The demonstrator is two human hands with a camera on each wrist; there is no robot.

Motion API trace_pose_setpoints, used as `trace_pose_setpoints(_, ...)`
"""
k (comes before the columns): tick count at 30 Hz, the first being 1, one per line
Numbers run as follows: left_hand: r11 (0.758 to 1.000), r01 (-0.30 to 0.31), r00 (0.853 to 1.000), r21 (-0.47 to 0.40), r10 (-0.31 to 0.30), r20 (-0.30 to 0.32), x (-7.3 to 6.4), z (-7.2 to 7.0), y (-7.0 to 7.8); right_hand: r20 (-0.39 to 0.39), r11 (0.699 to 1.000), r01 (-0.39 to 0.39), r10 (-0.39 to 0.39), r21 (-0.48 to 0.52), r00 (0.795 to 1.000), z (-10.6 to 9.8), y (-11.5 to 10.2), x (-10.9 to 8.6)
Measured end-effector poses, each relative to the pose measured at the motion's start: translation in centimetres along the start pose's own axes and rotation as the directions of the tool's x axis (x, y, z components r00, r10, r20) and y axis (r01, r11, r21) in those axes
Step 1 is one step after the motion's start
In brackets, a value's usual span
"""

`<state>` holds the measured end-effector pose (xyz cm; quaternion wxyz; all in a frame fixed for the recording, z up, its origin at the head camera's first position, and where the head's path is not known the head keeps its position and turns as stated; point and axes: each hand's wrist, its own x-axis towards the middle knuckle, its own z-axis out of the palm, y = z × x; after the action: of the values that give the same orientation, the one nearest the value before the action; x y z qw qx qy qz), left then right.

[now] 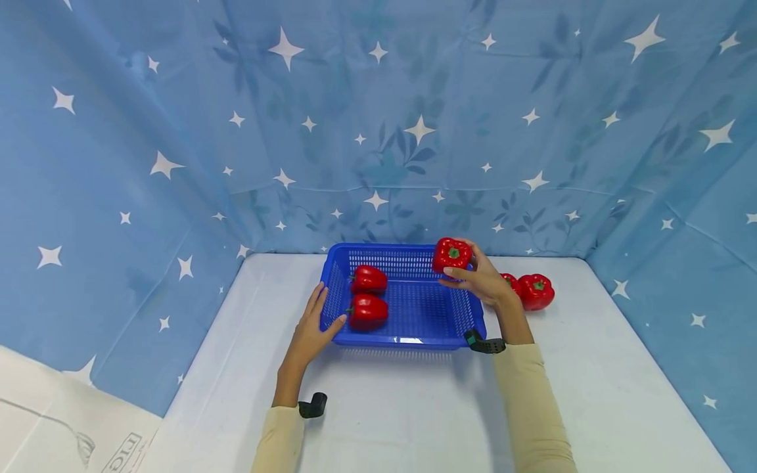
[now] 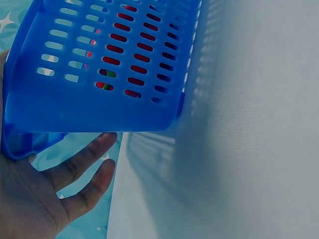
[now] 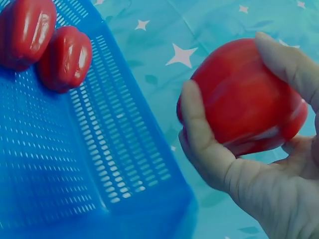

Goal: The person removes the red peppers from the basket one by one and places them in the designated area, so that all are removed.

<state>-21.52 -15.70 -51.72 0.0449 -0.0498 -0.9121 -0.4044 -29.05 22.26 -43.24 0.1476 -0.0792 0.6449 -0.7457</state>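
Note:
My right hand (image 1: 481, 279) holds a red bell pepper (image 1: 452, 255) above the far right part of a blue plastic basket (image 1: 414, 340). Its fingers curl round the pepper (image 3: 244, 94) in the right wrist view, and in the head view the green stem faces up toward me. At the basket's left side is my left hand (image 1: 309, 334), thumb by the near corner and fingers along the rim. The left wrist view shows its extended fingers (image 2: 89, 196) beside the slotted basket wall (image 2: 94, 112). Two red bell peppers, one farther (image 1: 369, 280) and one nearer (image 1: 368, 312), lie on their sides in the basket's left half.
Two more red bell peppers, one (image 1: 536, 292) in plain sight and one (image 1: 510, 283) partly behind my right wrist, sit right of the basket on the white table (image 1: 390, 414). A blue curtain (image 1: 378, 131) with white stars hangs behind and along both sides.

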Motion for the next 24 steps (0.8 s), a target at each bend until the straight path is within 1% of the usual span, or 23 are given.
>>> trace_pose_setpoints(3, 1.000, -0.009, 1.000, -0.003, 0.009, -0.003, 0.1, 0.1, 0.1, -0.036, 0.995, 0.042, -0.045, -0.086, 0.998, -0.2, -0.5, -1.0)
trace_pose_setpoints(6, 1.000, -0.010, 1.000, -0.003, 0.010, -0.003, 0.1, 0.2, 0.2, -0.080, 0.980, 0.086, -0.102, -0.181, 0.992, -0.6, -0.9, -2.2)
trace_pose_setpoints(10, 1.000, -0.007, 1.000, 0.001, 0.007, -0.001, 0.1, 0.2, 0.2, -0.164, 0.945, 0.120, -0.177, -0.305, 0.970, -1.4, -1.0, -4.0)
trace_pose_setpoints(12, 1.000, -0.006, 1.000, -0.005, 0.006, -0.001, 0.1, 0.2, 0.2, -0.201, 0.931, 0.126, -0.203, -0.342, 0.958, -1.7, -0.9, -4.8)
trace_pose_setpoints(14, 1.000, -0.005, 1.000, -0.013, 0.005, -0.008, 0.0, 0.2, 0.2, -0.233, 0.923, 0.122, -0.218, -0.365, 0.948, -2.1, -0.8, -5.6)
trace_pose_setpoints(18, 1.000, -0.018, 1.000, -0.015, 0.018, -0.015, 0.0, 0.1, 0.2, -0.293, 0.917, 0.104, -0.228, -0.384, 0.928, -2.8, -0.4, -7.1)
trace_pose_setpoints(24, 1.000, -0.026, 1.000, -0.009, 0.026, -0.009, 0.1, -0.1, 0.0, -0.407, 0.901, 0.040, -0.234, -0.432, 0.883, -3.9, 0.9, -9.4)
